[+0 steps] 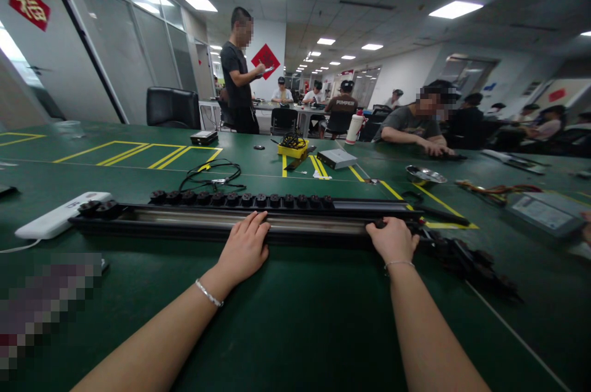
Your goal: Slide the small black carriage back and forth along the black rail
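Observation:
A long black power track (314, 233) with a bare metallic channel lies across the green table in front of me. My left hand (247, 244) grips its near edge around the middle, fingers bent over the channel. At the right end, my right hand (396, 240) is closed on a small black socket module (380, 222), thumb against the track; the fingers mostly hide this piece. Two socket modules (99, 207) sit at the track's left end. Just behind runs a second black track (364, 205) with a row of socket modules (247, 200).
A white power strip (64, 215) lies left, near a pixelated flat object (50, 300). Black socket parts (478, 266) and a grey metal box (545, 213) are on the right. Behind are a cable (221, 181), yellow tray (292, 148) and metal bowl (425, 175). A person (415, 124) works opposite.

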{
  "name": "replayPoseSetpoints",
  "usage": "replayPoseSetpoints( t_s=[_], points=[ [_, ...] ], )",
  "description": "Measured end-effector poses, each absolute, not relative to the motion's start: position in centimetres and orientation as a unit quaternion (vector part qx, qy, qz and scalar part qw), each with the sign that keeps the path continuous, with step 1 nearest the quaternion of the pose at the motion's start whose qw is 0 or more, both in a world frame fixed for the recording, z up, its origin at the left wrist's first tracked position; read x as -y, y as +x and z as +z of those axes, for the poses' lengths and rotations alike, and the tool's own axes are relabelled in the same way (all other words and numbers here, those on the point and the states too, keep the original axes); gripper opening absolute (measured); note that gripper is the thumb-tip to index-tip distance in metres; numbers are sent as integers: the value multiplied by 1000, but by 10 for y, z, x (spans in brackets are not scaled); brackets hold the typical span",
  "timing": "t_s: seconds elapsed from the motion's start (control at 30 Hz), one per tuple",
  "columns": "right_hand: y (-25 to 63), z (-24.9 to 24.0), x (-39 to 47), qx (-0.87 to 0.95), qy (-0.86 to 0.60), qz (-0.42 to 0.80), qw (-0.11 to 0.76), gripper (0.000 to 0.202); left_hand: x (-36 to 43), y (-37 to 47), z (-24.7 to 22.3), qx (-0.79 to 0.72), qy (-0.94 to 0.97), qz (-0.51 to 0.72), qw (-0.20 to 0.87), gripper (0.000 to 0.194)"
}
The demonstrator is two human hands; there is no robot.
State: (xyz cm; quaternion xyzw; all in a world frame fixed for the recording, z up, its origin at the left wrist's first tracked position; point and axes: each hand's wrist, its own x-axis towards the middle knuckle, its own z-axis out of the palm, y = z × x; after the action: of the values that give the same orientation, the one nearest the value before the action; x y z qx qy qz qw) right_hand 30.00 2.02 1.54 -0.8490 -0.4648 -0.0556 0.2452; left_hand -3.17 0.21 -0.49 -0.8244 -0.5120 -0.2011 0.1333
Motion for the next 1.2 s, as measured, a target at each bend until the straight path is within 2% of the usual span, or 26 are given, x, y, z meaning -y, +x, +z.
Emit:
replayPoseSetpoints(
  t_s=[1.2],
  points=[
    [305,12,-19,454,-848,-88,260,40,-2,-32,-4,511,-825,-202,131,39]
  ],
)
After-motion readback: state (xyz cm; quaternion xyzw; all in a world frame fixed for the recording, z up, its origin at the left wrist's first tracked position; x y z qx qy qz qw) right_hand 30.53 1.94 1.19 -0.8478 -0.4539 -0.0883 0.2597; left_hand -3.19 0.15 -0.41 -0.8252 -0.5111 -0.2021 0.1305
